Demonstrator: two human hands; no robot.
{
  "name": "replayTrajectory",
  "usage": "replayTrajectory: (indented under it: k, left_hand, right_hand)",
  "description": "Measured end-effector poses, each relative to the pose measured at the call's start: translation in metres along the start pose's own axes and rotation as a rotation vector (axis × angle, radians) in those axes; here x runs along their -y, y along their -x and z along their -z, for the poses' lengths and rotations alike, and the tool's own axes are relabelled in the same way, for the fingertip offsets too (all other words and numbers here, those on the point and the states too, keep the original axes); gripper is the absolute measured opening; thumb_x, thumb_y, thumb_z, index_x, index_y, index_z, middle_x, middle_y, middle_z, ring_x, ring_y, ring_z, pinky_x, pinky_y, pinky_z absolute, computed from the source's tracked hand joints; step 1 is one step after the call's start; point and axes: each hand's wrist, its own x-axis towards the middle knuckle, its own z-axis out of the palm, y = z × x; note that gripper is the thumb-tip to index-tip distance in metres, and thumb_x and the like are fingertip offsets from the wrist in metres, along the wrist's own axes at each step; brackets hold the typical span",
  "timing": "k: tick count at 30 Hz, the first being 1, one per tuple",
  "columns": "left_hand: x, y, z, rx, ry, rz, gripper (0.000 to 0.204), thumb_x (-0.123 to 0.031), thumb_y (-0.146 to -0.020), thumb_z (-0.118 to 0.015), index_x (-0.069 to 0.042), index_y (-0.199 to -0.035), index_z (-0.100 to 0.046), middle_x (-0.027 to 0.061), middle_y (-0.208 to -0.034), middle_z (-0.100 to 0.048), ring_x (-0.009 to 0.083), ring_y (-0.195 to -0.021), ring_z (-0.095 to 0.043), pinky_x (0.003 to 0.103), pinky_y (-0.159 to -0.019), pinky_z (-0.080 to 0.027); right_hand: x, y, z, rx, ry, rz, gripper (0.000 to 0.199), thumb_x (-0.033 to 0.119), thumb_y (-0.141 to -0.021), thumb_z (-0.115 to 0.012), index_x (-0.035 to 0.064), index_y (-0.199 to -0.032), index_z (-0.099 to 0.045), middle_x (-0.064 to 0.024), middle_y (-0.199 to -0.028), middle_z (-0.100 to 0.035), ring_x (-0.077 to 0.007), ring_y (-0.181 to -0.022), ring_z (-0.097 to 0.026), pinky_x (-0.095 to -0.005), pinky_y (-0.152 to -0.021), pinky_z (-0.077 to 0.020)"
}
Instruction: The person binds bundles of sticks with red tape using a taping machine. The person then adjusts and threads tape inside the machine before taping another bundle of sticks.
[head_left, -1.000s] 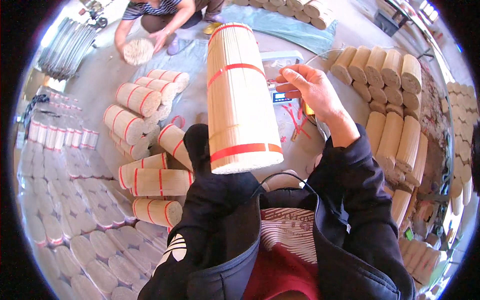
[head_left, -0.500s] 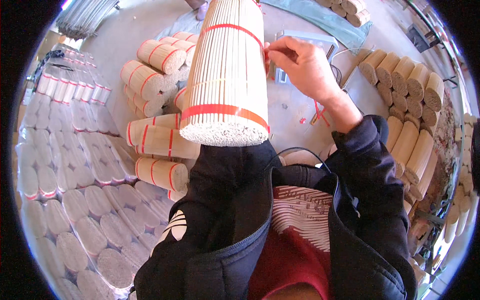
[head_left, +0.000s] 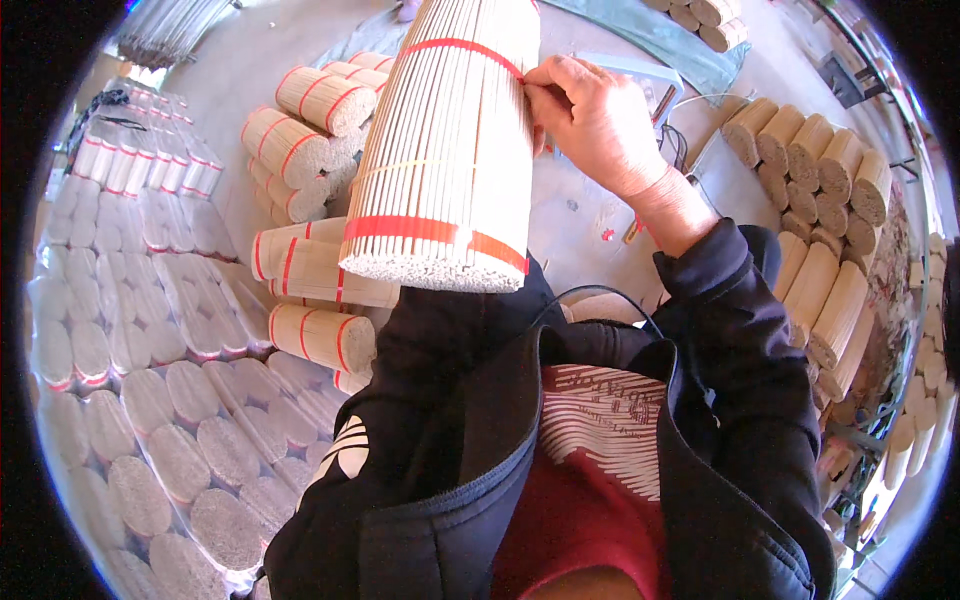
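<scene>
A thick bundle of thin wooden sticks (head_left: 435, 150) is raised in front of me, its cut end toward me. Two red bands circle it, with a thin yellowish band between them. My right hand (head_left: 598, 118) is closed at the bundle's right side, thumb and forefinger pinched where the upper red band (head_left: 468, 46) meets the edge. My left sleeve (head_left: 430, 350) runs up beneath the bundle; the left hand itself is hidden behind it.
Red-banded stick bundles (head_left: 310, 150) are piled at the left. Plastic-wrapped bundles (head_left: 150, 310) fill the far left. Unbanded bundles (head_left: 825, 300) stack up at the right. A grey-blue device (head_left: 640, 75) with a cable stands on the floor behind my right hand.
The bundle has shifted slightly left in view. My right hand's fingertips have come onto its right edge, at the upper red band.
</scene>
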Motion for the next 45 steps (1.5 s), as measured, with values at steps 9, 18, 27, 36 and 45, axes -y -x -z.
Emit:
replayTrajectory:
  k: [9, 18, 27, 36, 45]
  left_hand:
    - [0.019, 0.004, -0.010, 0.045, -0.157, -0.061, 0.062, -0.051, -0.084, -0.053, -0.001, -0.121, -0.046, 0.0144, -0.111, -0.056, 0.0222, -0.097, -0.059, 0.035, -0.079, -0.052]
    - [0.035, 0.051, -0.005, 0.047, -0.274, -0.210, 0.061, -0.051, -0.084, -0.052, -0.001, -0.120, -0.046, 0.0139, -0.109, -0.057, 0.0218, -0.095, -0.060, 0.035, -0.077, -0.053]
    - [-0.091, -0.081, 0.043, 0.001, -0.391, -0.400, 0.061, -0.051, -0.085, -0.051, -0.001, -0.119, -0.047, 0.0134, -0.108, -0.058, 0.0214, -0.093, -0.061, 0.034, -0.075, -0.054]
    - [-0.142, -0.169, 0.082, -0.437, -0.493, -0.329, 0.059, -0.051, -0.083, -0.054, -0.004, -0.118, -0.048, 0.0113, -0.102, -0.062, 0.0207, -0.086, -0.062, 0.036, -0.073, -0.054]
    - [-0.164, -0.223, 0.211, -0.729, -0.602, -0.069, 0.060, -0.044, -0.081, -0.062, -0.005, -0.124, -0.047, 0.0101, -0.106, -0.061, 0.0188, -0.088, -0.061, 0.034, -0.078, -0.051]
  right_hand:
    - [-0.008, 0.006, 0.015, -0.023, -0.097, -0.054, 0.011, 0.016, -0.080, -0.056, 0.0069, -0.080, -0.061, -0.0134, -0.076, -0.063, -0.0301, -0.069, -0.063, -0.0377, -0.064, -0.0508]
    - [-0.030, 0.007, 0.027, -0.007, -0.353, -0.282, 0.007, 0.007, -0.079, -0.056, 0.0023, -0.081, -0.061, -0.0143, -0.070, -0.063, -0.0259, -0.065, -0.064, -0.0331, -0.061, -0.0506]
    - [-0.067, -0.040, 0.030, 0.270, -0.929, -0.601, 0.048, 0.038, -0.093, -0.048, -0.0047, -0.113, -0.055, -0.0135, -0.100, -0.064, -0.0192, -0.090, -0.062, -0.0284, -0.078, -0.0490]
    - [-0.161, -0.052, -0.098, 0.641, -1.125, -0.774, 0.072, 0.057, -0.086, -0.047, -0.0055, -0.123, -0.044, -0.0129, -0.109, -0.059, -0.0168, -0.098, -0.057, -0.0281, -0.087, -0.0448]
    - [-0.211, -0.010, -0.209, 0.630, -1.293, -1.154, 0.095, 0.054, -0.069, -0.072, -0.0112, -0.126, -0.032, -0.0207, -0.116, -0.052, -0.0250, -0.105, -0.055, -0.0367, -0.090, -0.0443]
